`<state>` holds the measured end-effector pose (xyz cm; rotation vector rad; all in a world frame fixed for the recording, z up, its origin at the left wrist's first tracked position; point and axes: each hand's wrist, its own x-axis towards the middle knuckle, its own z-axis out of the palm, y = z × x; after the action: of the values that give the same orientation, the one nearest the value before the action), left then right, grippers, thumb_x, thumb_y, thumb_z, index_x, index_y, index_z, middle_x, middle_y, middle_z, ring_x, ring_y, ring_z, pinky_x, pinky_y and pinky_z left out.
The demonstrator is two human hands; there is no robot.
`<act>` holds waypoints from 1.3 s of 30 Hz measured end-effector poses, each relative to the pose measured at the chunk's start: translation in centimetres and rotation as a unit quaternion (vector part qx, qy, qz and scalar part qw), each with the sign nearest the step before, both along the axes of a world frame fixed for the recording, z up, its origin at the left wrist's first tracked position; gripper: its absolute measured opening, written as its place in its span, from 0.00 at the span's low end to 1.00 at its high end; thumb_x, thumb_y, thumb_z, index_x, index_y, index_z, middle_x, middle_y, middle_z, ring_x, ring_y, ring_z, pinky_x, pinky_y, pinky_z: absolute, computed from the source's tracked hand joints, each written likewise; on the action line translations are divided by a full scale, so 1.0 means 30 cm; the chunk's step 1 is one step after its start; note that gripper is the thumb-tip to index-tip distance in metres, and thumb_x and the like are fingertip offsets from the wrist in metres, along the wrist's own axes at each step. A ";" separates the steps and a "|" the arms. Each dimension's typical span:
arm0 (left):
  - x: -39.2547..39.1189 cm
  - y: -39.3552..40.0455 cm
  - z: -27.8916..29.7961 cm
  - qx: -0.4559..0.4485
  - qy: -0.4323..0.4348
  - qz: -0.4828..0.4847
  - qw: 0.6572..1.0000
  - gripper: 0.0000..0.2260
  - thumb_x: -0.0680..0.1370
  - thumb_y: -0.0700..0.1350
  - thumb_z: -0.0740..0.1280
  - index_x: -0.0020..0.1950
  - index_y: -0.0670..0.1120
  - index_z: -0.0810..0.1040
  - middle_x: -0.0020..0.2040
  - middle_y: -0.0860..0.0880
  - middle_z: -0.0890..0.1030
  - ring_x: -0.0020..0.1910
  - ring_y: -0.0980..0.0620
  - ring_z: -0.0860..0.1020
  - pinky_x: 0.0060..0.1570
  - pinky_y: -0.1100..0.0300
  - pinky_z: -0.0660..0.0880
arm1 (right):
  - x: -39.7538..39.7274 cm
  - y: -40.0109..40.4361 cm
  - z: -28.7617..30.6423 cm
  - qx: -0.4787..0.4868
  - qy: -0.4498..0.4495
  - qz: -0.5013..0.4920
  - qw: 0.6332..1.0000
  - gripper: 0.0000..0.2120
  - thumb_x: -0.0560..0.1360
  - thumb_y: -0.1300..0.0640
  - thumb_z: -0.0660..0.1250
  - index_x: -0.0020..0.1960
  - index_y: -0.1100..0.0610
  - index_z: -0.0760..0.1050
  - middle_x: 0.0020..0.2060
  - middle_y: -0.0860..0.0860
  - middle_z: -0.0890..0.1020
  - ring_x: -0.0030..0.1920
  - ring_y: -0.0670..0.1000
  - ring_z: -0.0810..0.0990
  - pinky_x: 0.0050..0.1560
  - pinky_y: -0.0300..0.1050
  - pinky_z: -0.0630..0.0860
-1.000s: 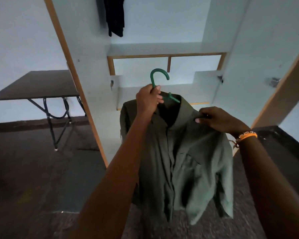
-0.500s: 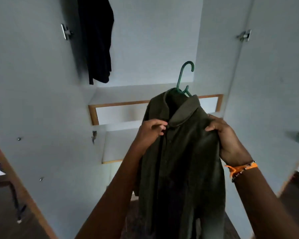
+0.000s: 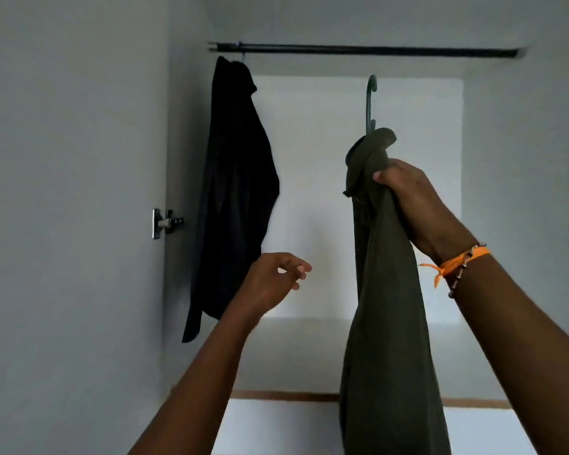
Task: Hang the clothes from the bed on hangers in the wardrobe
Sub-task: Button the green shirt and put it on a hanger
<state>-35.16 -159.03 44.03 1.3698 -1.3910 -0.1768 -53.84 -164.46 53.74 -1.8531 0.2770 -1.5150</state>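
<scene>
A: Item one?
B: Shirt (image 3: 386, 290), olive, on a green hanger (image 3: 371, 103). Held up inside the wardrobe (image 3: 79, 159), right of centre. Hook below the rail (image 3: 368, 50), not touching it.

A: Who holds it?
B: Right hand (image 3: 408, 205), fingers clenched round the bunched cloth just under the collar. Orange band (image 3: 457, 262) at that wrist.

A: Left hand?
B: Left hand (image 3: 273, 284), released, grasping nothing; fingers loosely curled, raised between the two garments, apart from both.

A: Second garment?
B: Dark shirt (image 3: 234, 192), hanging from the rail at its left end, beside the side wall. Its hanger cannot be made out.

A: Fittings?
B: One metal hinge (image 3: 165, 223) on the left panel. A shelf edge (image 3: 283, 396), wood-trimmed, low behind the arms.
</scene>
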 end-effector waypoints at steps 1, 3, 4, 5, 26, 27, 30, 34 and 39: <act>0.045 -0.054 0.045 -0.021 -0.002 0.009 1.000 0.08 0.79 0.41 0.63 0.45 0.47 0.82 0.43 0.54 0.81 0.36 0.59 0.79 0.41 0.68 0.74 | 0.063 -0.062 0.038 -0.027 0.007 -0.013 1.000 0.18 0.66 0.55 0.60 0.47 0.69 0.73 0.34 0.53 0.78 0.36 0.51 0.75 0.39 0.44 0.68; 0.147 -0.168 0.141 -0.061 -0.009 0.030 0.998 0.10 0.78 0.38 0.64 0.40 0.47 0.81 0.43 0.51 0.82 0.37 0.57 0.79 0.42 0.66 0.76 | 0.189 -0.205 0.103 -0.054 0.004 -0.026 0.998 0.13 0.71 0.59 0.59 0.45 0.70 0.74 0.31 0.53 0.77 0.33 0.48 0.74 0.37 0.41 0.67; 0.199 -0.224 0.192 -0.075 -0.011 0.042 0.996 0.11 0.78 0.37 0.63 0.39 0.48 0.80 0.42 0.50 0.82 0.36 0.57 0.78 0.41 0.67 0.75 | 0.253 -0.274 0.134 -0.061 -0.002 -0.028 0.998 0.09 0.74 0.63 0.58 0.44 0.67 0.74 0.31 0.53 0.75 0.30 0.44 0.74 0.35 0.38 0.68; 0.246 -0.273 0.235 -0.083 -0.010 0.051 0.995 0.12 0.77 0.37 0.63 0.39 0.49 0.80 0.41 0.50 0.82 0.36 0.57 0.78 0.39 0.68 0.75 | 0.313 -0.335 0.162 -0.064 -0.005 -0.029 0.997 0.08 0.75 0.66 0.56 0.44 0.65 0.73 0.32 0.54 0.74 0.27 0.41 0.74 0.33 0.35 0.69; 0.724 -0.890 0.928 -0.174 -0.128 0.114 0.970 0.18 0.80 0.44 0.62 0.69 0.44 0.70 0.67 0.46 0.73 0.66 0.50 0.71 0.68 0.56 0.66 | 1.049 -1.112 0.905 -0.052 -0.070 -0.017 0.996 0.09 0.76 0.61 0.58 0.39 0.63 0.71 0.35 0.57 0.72 0.39 0.55 0.71 0.40 0.47 0.68; 0.732 -0.909 0.941 -0.175 -0.129 0.119 0.969 0.17 0.80 0.44 0.62 0.70 0.44 0.70 0.67 0.47 0.73 0.66 0.50 0.71 0.67 0.57 0.66 | 1.066 -1.128 0.924 -0.048 -0.076 -0.006 0.996 0.10 0.77 0.62 0.57 0.38 0.62 0.71 0.35 0.57 0.72 0.38 0.53 0.71 0.38 0.45 0.69; 0.742 -0.954 0.983 -0.166 -0.137 0.128 0.968 0.16 0.81 0.45 0.60 0.69 0.45 0.70 0.66 0.48 0.73 0.63 0.52 0.72 0.62 0.61 0.67 | 1.109 -1.171 1.009 -0.035 -0.085 0.012 0.996 0.12 0.77 0.64 0.56 0.35 0.61 0.67 0.32 0.55 0.70 0.32 0.50 0.68 0.30 0.41 0.65; 0.748 -0.989 1.036 -0.155 -0.146 0.137 0.968 0.16 0.81 0.51 0.58 0.67 0.45 0.71 0.62 0.48 0.76 0.60 0.50 0.75 0.62 0.56 0.71 | 1.146 -1.172 1.150 -0.059 -0.106 0.029 0.992 0.08 0.77 0.64 0.56 0.50 0.69 0.71 0.36 0.56 0.71 0.35 0.51 0.71 0.33 0.42 0.68; 0.752 -0.990 1.059 -0.135 -0.161 0.141 0.967 0.25 0.80 0.59 0.58 0.73 0.47 0.64 0.68 0.51 0.71 0.64 0.52 0.72 0.58 0.61 0.68 | 1.127 -1.161 1.245 -0.093 -0.120 0.026 0.988 0.07 0.77 0.63 0.57 0.51 0.65 0.70 0.35 0.55 0.71 0.41 0.53 0.72 0.34 0.42 0.67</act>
<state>-12.59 -188.73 75.81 1.3874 -1.4019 0.4268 -20.02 -199.30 91.11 -1.7783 -0.0265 -1.7584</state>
